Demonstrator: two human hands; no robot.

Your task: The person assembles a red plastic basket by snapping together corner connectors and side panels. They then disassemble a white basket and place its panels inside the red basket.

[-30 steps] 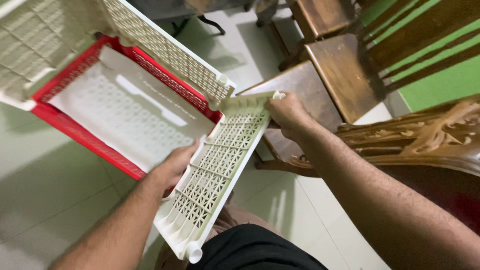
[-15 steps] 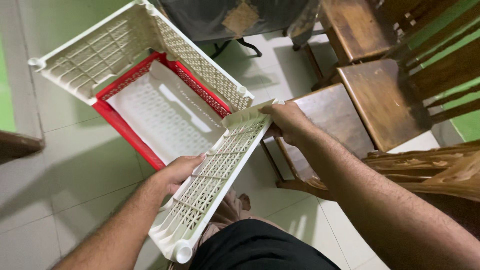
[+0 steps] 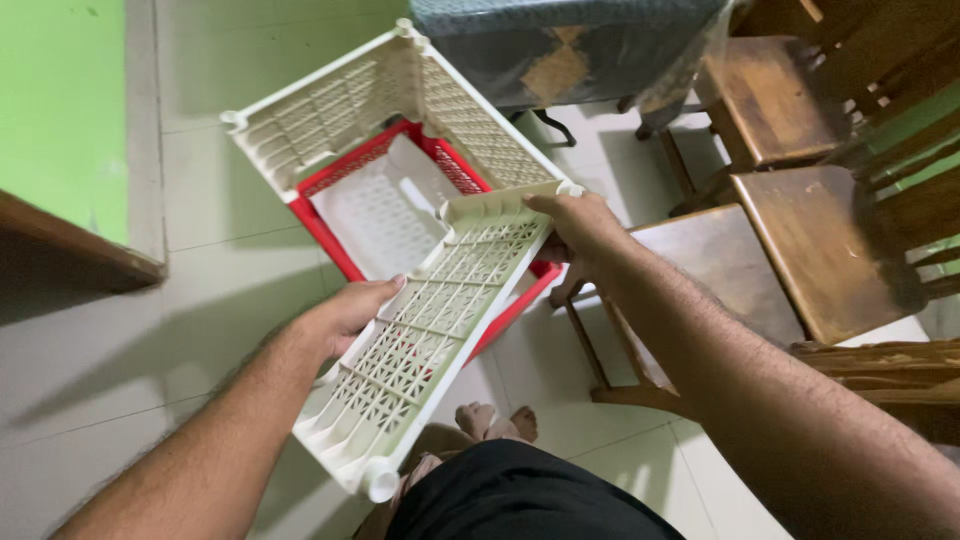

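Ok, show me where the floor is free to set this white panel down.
Free: the tiled floor left of the red basket, bordered by the green wall. Crowded: right side, packed with wooden stools; the covered table blocks the top.

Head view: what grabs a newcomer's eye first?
The cream lattice panel at centre, gripped by the left hand on its near edge and the right hand at its far corner. Behind it sits the red-framed basket base with two cream side panels up; dark wooden chairs crowd the right.
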